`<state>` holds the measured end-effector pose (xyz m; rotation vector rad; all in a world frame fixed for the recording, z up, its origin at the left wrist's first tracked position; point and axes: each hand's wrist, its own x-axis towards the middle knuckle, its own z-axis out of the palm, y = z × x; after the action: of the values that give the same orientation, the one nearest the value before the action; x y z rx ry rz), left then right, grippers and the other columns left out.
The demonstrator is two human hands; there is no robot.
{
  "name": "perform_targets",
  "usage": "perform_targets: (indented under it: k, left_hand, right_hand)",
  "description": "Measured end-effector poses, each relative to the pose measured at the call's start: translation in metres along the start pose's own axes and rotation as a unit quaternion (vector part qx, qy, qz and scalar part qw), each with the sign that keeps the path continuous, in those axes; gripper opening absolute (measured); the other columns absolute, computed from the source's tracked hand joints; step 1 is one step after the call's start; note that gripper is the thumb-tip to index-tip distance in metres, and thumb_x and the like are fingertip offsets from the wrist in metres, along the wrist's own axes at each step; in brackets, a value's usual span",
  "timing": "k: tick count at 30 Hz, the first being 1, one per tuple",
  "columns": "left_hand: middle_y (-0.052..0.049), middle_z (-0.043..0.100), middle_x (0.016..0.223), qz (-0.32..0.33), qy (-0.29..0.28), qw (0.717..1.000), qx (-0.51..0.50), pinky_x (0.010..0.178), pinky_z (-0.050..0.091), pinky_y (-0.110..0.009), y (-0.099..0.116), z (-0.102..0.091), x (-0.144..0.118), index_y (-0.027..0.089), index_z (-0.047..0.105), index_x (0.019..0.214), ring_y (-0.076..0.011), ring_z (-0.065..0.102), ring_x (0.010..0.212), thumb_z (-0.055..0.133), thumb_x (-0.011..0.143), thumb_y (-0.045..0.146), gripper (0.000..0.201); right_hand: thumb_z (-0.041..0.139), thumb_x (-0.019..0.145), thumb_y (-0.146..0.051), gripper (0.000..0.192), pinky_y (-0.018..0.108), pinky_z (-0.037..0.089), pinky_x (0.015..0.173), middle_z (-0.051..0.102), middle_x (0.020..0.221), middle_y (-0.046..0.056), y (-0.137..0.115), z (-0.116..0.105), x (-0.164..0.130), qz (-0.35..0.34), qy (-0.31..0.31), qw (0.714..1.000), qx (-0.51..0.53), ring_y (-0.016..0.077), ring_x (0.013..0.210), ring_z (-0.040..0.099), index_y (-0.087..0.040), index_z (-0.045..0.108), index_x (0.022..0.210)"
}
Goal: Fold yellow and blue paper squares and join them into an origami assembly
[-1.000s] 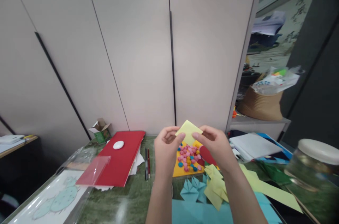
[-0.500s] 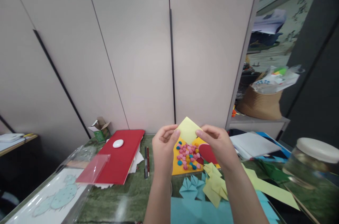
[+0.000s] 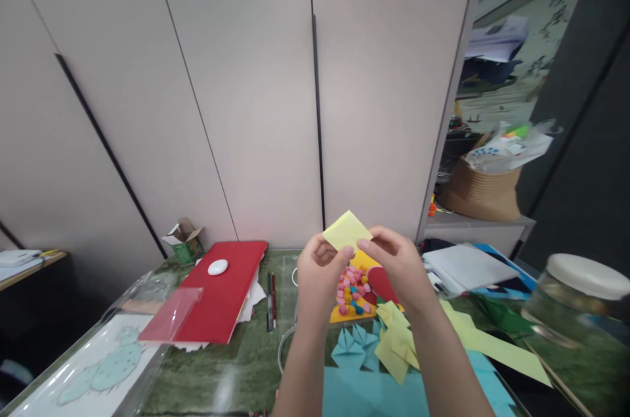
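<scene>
A small folded square of pale yellow paper [image 3: 348, 229] is held up in front of me, one corner pointing upward. My left hand [image 3: 322, 269] pinches its lower left edge, thumb on the near face. From the other side my right hand [image 3: 398, 266] grips it, thumb close to the left one near the bottom corner. Below and beyond lies an orange sheet [image 3: 339, 317] with pink, blue and yellow balls [image 3: 353, 289] and a red round piece [image 3: 382, 284]. Nearer are folded blue paper pieces [image 3: 355, 346] and folded yellow ones [image 3: 398, 340].
Blue paper [image 3: 374, 394] lies between my forearms. To the left are a red folder [image 3: 221, 292], a white mouse [image 3: 217, 267], pens [image 3: 272, 302] and a cactus drawing [image 3: 105, 361]. Rightward stand a lidded jar [image 3: 566, 302], yellow strips [image 3: 506, 352] and white sheets [image 3: 467, 267].
My left thumb has slid right along the paper's lower edge, toward my right thumb. The paper has tilted and looks flatter, and both hands sit closer together.
</scene>
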<state>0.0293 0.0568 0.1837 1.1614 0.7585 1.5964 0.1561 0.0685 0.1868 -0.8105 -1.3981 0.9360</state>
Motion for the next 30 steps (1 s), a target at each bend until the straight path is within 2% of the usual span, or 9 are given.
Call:
perform_targets:
  k: [6,9,12,18,22,26,30]
  left_hand:
    - [-0.007,0.069,0.087,0.008,0.017,1.0,0.019,0.074,0.045,-0.026,0.003,-0.001,-0.002,0.013,0.063,0.086,-0.0195,0.063,0.084,0.062,0.07,0.025,0.02]
    - [-0.006,0.07,0.083,-0.015,0.009,0.998,0.066,0.068,0.045,-0.025,0.001,-0.002,0.0,0.013,0.066,0.086,-0.0182,0.063,0.077,0.064,0.068,0.026,0.022]
    - [-0.005,0.07,0.077,-0.027,0.004,0.992,0.121,0.061,0.044,-0.024,0.0,-0.006,0.003,0.012,0.068,0.081,-0.0172,0.061,0.069,0.066,0.066,0.024,0.02]
    - [-0.003,0.067,0.069,-0.042,-0.057,0.976,0.206,0.054,0.039,-0.022,0.007,-0.017,0.002,0.013,0.069,0.077,-0.0143,0.056,0.061,0.065,0.066,0.022,0.015]
    - [-0.005,0.068,0.073,-0.053,-0.1,0.974,0.194,0.056,0.041,-0.023,0.009,-0.02,0.001,0.012,0.068,0.078,-0.0153,0.057,0.064,0.063,0.068,0.023,0.016]
    - [-0.005,0.068,0.077,-0.042,-0.069,0.982,0.17,0.058,0.043,-0.022,0.007,-0.019,0.002,0.013,0.066,0.082,-0.015,0.059,0.067,0.064,0.067,0.02,0.017]
    - [-0.004,0.068,0.083,-0.025,-0.065,0.984,0.162,0.062,0.045,-0.021,0.006,-0.018,0.003,0.015,0.064,0.085,-0.0151,0.06,0.073,0.066,0.066,0.018,0.019]
  right_hand:
    - [0.059,0.075,-0.034,0.021,0.025,0.041,0.064,0.06,0.066,0.0,0.002,-0.007,0.001,-0.01,-0.08,0.991,-0.109,0.0144,0.067,0.054,-0.016,0.057,0.064]
    - [0.058,0.075,-0.034,0.022,0.025,0.041,0.064,0.059,0.063,0.0,0.002,-0.007,0.001,-0.008,-0.111,0.982,-0.15,0.015,0.065,0.054,-0.017,0.057,0.061]
    - [0.058,0.074,-0.035,0.02,0.027,0.042,0.065,0.063,0.065,0.001,0.0,-0.008,0.002,0.008,-0.125,0.979,-0.163,0.0183,0.071,0.057,-0.017,0.062,0.066]
    - [0.063,0.069,-0.032,0.014,0.026,0.043,0.06,0.066,0.067,0.0,-0.001,-0.014,0.001,0.045,-0.136,0.975,-0.17,0.0184,0.068,0.059,-0.018,0.065,0.071]
    - [0.061,0.072,-0.035,0.019,0.025,0.042,0.056,0.066,0.066,0.001,-0.002,-0.014,-0.001,0.059,-0.166,0.972,-0.153,0.0164,0.063,0.058,-0.017,0.065,0.07]
    - [0.062,0.071,-0.032,0.015,0.024,0.042,0.058,0.065,0.069,0.001,-0.001,-0.015,0.001,0.045,-0.153,0.975,-0.157,0.0166,0.067,0.058,-0.017,0.064,0.07]
    - [0.062,0.072,-0.036,0.021,0.023,0.04,0.057,0.059,0.06,-0.002,0.004,-0.019,0.003,0.037,-0.094,0.981,-0.167,0.0133,0.06,0.054,-0.018,0.057,0.063]
